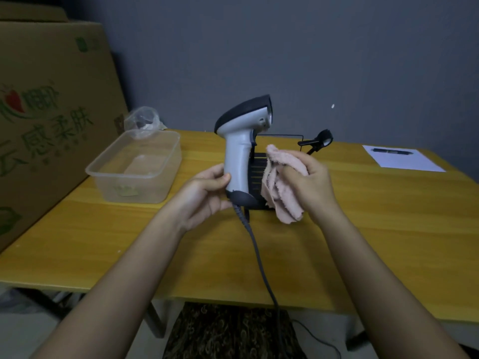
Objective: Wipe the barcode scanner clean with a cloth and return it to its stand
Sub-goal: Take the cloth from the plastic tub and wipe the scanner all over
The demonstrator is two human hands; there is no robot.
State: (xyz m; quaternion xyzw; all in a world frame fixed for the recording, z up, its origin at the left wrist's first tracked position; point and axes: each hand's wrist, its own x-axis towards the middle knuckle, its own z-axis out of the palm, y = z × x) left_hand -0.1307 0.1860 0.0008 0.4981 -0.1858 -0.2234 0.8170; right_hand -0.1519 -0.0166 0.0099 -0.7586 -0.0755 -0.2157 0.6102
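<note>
Setting: a yellow wooden table [363, 216] against a grey wall, seen from above and behind the person's two bare forearms.
Barcode scanner [239, 141]: grey and black, pistol-shaped, held upright above the middle of the table, its head pointing right and away from the viewer. A grey cable [259, 255] hangs from the base of the handle and runs off the near table edge.
Left hand [207, 193]: closed around the lower handle of the scanner, thumb on the near side, fingers wrapped behind.
Right hand [311, 182]: closed on a pale pink cloth [277, 187], just right of the handle. The cloth bunches over the fingers and hangs below them; whether it touches the scanner cannot be told.
Stand [259, 177]: a dark base with a thin wire frame sits on the table directly behind the scanner, mostly hidden by it and the cloth. A black clip-shaped holder [320, 139] rises to its right.
Other things: a clear plastic tub [134, 169] to the left with crumpled plastic wrap [142, 121] behind it, a large cardboard box [51, 112] at far left, a white sheet of paper [404, 159] with a dark pen [391, 152] at far right.
Step in hand: wiping, judging by the grip; the scanner is not yet back on its stand.
Doing it well: keep the left grip low and steady so the handle and head stay exposed, press a flat fold of cloth against the surface, not a loose bunch, turn the scanner to reach each face, and go gently over the window at the front.
</note>
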